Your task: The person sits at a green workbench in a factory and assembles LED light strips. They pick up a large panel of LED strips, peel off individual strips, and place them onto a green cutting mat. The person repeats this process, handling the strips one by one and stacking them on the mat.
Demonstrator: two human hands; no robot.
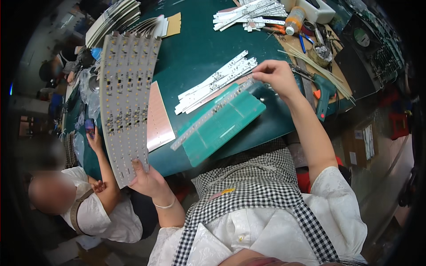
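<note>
My left hand grips the lower corner of a large grey circuit board panel, its thumb on the face. The panel stands tilted up at the left, its face lined with rows of small components. My right hand pinches the far end of a narrow circuit board strip. That strip slants across a green flat plate near the table's front edge; whether it touches the plate I cannot tell. Just beyond lie several white circuit board strips. A pinkish board lies partly behind the panel.
A green glue gun and pale glue sticks lie at the right, near a bottle and hand tools. More strips and stacked panels fill the table's far side. A person holding a phone sits at the left.
</note>
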